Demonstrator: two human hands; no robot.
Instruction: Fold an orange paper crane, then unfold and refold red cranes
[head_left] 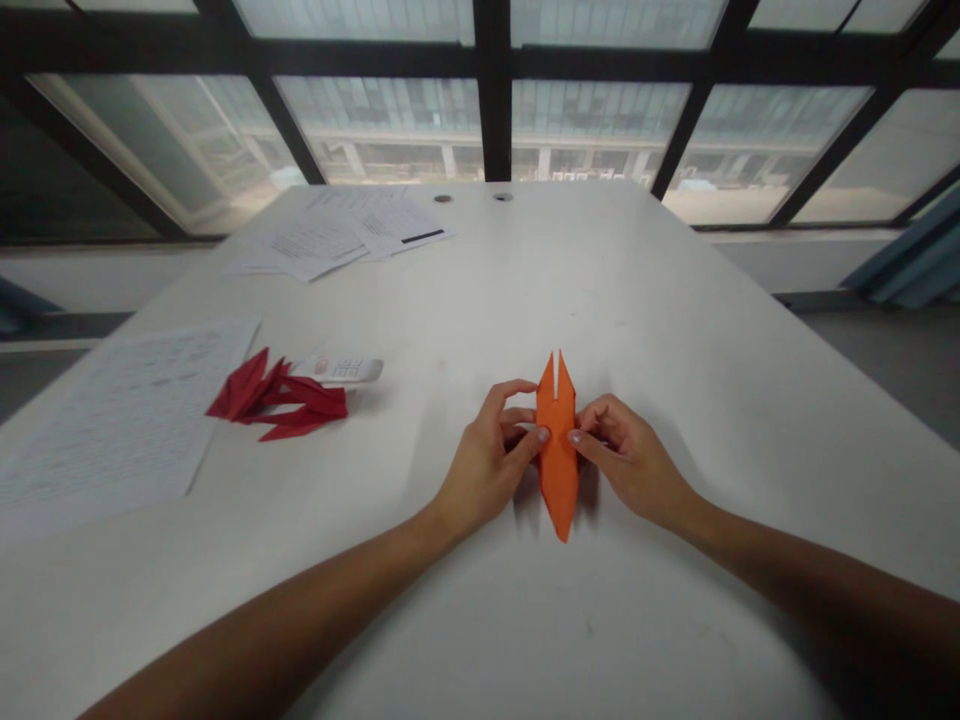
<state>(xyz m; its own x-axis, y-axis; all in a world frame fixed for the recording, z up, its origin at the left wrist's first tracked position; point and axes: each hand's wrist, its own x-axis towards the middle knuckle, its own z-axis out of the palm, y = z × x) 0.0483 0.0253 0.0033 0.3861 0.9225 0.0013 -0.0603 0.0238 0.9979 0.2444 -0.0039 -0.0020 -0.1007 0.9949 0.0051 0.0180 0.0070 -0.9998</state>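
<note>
A long, narrow piece of folded orange origami paper [559, 480] stands lengthwise on the white table [660, 300], with a pointed lower end and a slit at its upper tip. My left hand [491, 455] pinches its left side between thumb and fingers. From the other side, my right hand [626, 460] grips it the same way. The fingers hide the middle of the paper's edges.
Left of my hands lies a folded red origami piece [274, 397] with several points, touching a white remote control [337, 369]. A printed sheet [124, 420] lies further left, and more papers [337, 232] lie at the far end. Large dark-framed windows stand beyond the table.
</note>
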